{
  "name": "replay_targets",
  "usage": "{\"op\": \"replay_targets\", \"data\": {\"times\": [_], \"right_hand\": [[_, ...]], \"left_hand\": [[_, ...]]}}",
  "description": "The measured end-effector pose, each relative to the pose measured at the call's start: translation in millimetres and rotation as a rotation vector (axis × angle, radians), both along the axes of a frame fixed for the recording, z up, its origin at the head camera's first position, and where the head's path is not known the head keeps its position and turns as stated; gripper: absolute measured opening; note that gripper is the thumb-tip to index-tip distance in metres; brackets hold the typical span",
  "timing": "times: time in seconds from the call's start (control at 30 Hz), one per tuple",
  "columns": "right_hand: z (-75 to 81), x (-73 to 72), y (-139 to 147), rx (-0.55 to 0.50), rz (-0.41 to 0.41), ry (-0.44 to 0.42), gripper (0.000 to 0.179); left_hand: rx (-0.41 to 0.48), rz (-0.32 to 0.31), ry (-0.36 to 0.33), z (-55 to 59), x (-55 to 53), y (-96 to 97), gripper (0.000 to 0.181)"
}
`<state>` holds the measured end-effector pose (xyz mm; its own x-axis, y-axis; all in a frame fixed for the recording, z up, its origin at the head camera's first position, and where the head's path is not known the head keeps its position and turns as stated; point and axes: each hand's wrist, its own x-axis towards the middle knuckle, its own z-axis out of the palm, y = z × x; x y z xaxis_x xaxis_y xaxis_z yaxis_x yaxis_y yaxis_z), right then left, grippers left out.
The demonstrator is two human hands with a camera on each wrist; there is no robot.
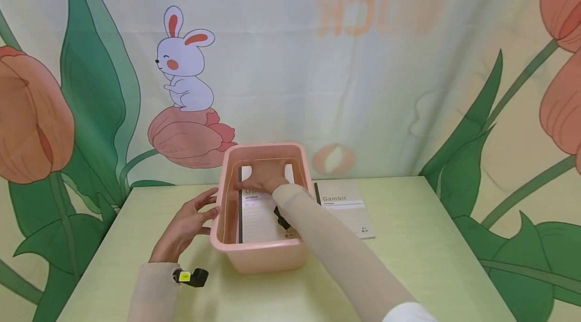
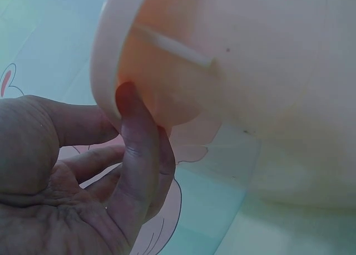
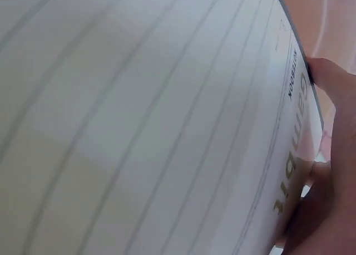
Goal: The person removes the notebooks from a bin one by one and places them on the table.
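A pink plastic bin [image 1: 268, 261] stands on the table, its rim [image 2: 103, 60] pinched at the left side between the thumb and fingers of my left hand [image 1: 183, 223]. Inside it is a white notebook [image 1: 258, 218] with a dark spine and ruled lines on its cover. My right hand [image 1: 265, 175] reaches into the bin and grips the notebook near its top end. In the right wrist view the thumb lies at the notebook's dark edge, beside the "Gambit" lettering, and the other fingers are partly hidden. The bin's bottom is covered from sight.
A second, similar notebook [image 1: 342, 218] lies flat on the table just right of the bin, partly covered by the bin and right sleeve. The pale green table [image 1: 422, 241] meets a printed curtain [image 1: 281, 70] with a rabbit and tulips at the back.
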<state>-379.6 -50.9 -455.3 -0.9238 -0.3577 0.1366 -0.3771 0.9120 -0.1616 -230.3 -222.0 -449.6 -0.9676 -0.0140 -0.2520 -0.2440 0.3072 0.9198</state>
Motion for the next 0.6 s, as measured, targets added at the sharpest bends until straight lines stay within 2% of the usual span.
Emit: {"op": "replay_targets", "data": {"times": [0.17,0.3,0.47,0.6], "right_hand": [[10.7,4.5,-3.1,-0.012,0.059,0.075,0.076],[25.4,9.9,-6.6,-0.004,0.104,0.112,0.069],[49.7,19.9,-7.0,0.079,0.101,0.123,0.072],[73.2,27.9,-2.5,0.122,0.109,0.183,0.077]], "left_hand": [[0.02,-0.007,-0.001,-0.4,-1.2,-0.7,0.064],[0.021,-0.012,-0.001,-2.1,-2.0,-1.9,0.065],[0.016,-0.017,-0.004,-2.8,-2.2,-1.8,0.065],[0.008,-0.015,-0.004,-2.6,-1.6,-1.5,0.066]]}}
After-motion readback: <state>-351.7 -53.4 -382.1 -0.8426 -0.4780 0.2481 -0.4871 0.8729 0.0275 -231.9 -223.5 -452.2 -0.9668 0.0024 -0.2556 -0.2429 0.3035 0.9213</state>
